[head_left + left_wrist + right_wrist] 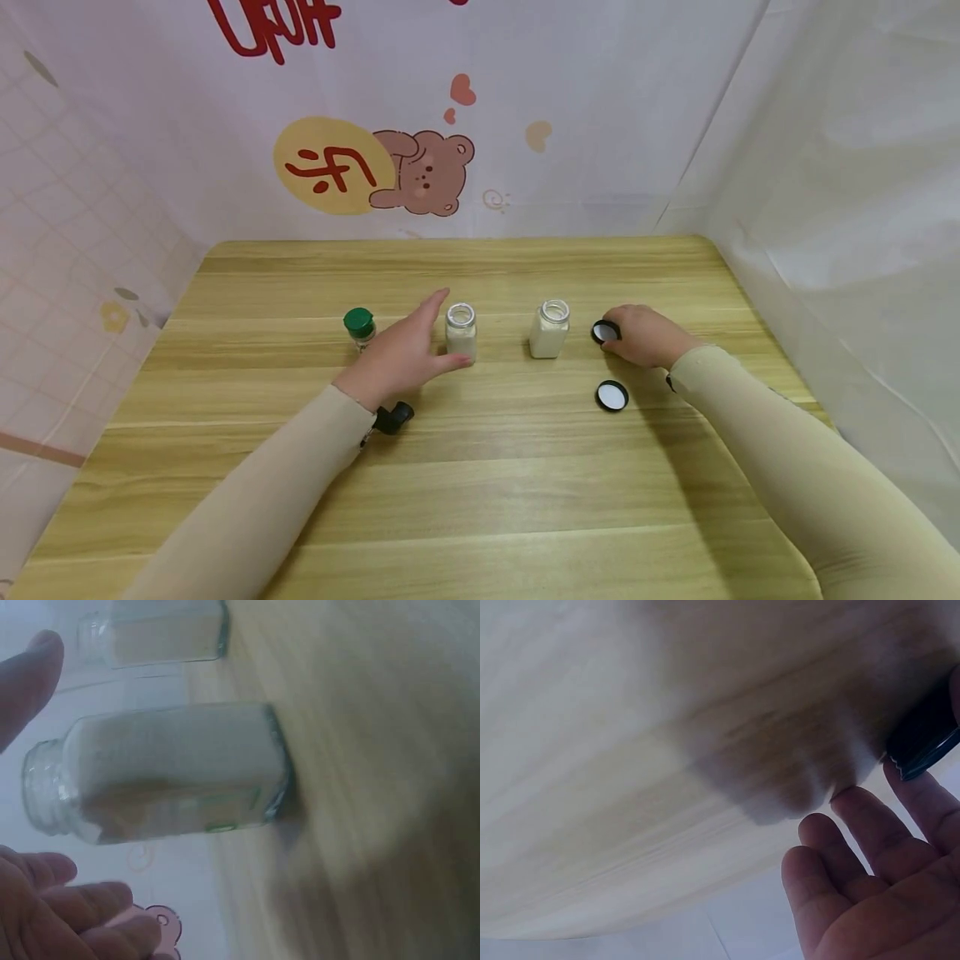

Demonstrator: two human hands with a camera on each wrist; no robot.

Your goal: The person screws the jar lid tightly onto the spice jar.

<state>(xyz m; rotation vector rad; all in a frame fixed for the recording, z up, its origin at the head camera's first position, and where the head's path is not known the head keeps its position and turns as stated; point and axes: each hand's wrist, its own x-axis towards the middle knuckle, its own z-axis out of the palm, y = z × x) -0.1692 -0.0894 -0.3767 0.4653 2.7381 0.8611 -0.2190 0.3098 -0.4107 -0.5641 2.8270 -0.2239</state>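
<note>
My left hand (401,350) spreads its thumb and fingers beside an open glass jar (461,340) of pale powder. In the left wrist view, the fingers stand apart from this upright jar (180,776). To its right is a second uncapped jar (549,333), also holding pale powder. My right hand (645,336) pinches a black lid (604,332) by its edge, pale inside facing up. The right wrist view shows this lid (924,735) between thumb and fingertips, partly cut off by the frame. Another black lid (612,396) lies inside-up nearer me.
A green-capped shaker bottle (360,323) stands behind my left hand, its lower part hidden. Under the left wrist a black object (394,417) shows, seemingly the wrist camera. The wooden table (465,508) meets a white printed backdrop (600,100) behind and sheets at both sides.
</note>
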